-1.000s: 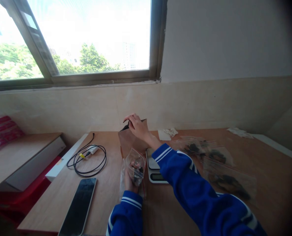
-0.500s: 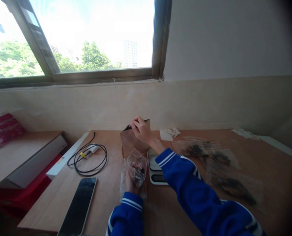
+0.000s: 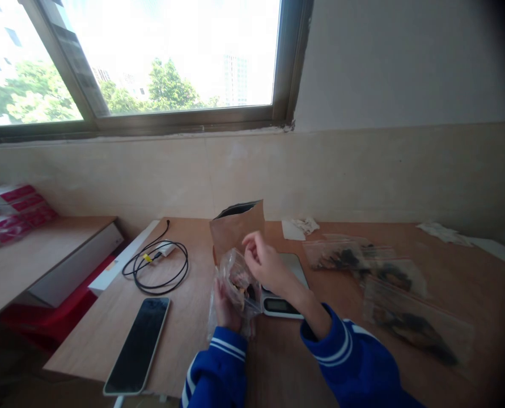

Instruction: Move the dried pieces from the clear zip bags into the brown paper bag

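Observation:
My left hand [image 3: 223, 307] grips a small clear plastic bag [image 3: 236, 281] with dark and reddish bits inside, held upright above the wooden table [image 3: 184, 334]. My right hand [image 3: 266, 264] hovers at the bag's mouth, fingers bunched together; I cannot tell whether they pinch anything. Behind both hands a brown paper pouch [image 3: 236, 228] stands open. A small digital scale [image 3: 283, 290] lies just right of the bag, partly hidden by my right wrist.
A phone [image 3: 138, 344] lies face up near the front left edge. A coiled black cable [image 3: 158, 264] lies behind it. Several clear bags with dark contents [image 3: 388, 283] are spread on the right. Crumpled paper [image 3: 300, 226] sits at the back. Red-and-white boxes [image 3: 9, 207] rest on a side shelf.
My right hand left the top of the brown pouch and drew back to the mouth of the clear bag. The view shifted slightly left and closer.

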Motion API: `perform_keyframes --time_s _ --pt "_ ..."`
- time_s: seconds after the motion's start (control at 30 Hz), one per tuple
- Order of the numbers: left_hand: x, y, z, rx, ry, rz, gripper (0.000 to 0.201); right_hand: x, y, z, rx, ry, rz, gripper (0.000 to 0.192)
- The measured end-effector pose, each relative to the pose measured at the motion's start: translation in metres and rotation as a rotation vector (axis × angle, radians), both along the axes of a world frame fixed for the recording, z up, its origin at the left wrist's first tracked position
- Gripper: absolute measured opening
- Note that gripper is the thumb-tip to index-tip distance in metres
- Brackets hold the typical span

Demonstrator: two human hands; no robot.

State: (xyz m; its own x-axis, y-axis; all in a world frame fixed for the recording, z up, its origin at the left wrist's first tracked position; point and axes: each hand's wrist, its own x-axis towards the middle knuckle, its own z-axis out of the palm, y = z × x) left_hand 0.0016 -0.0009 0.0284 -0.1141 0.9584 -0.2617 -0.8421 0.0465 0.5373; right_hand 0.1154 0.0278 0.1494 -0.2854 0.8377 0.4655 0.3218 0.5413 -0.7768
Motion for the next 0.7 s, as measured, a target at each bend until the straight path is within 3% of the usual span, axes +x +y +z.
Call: perform_keyframes --time_s 0.1,0.2,0.4,0.57,0.7 --pt "-0.001 -0.003 -0.002 0.048 -0.021 -0.033 0.037 0.010 -0.009 -0.023 -0.101 -0.268 0.105 0.017" --pt "-0.001 -0.005 -0.006 0.100 -0.036 -0.040 0.040 0.019 -0.006 -0.041 -0.156 -0.386 0.195 0.015" --pt "0.000 -0.009 -0.005 0.159 0.009 -0.099 0.070 0.031 -0.004 -0.054 -0.233 -0.333 0.241 0.029" --pt "0.001 -0.009 -0.005 0.160 0.022 -0.126 0.067 0.036 -0.008 -0.053 -0.258 -0.244 0.257 0.025" --pt "0.002 -0.008 -0.005 0.135 0.037 -0.120 0.059 0.036 -0.005 -0.056 -0.405 -0.090 0.270 0.029"
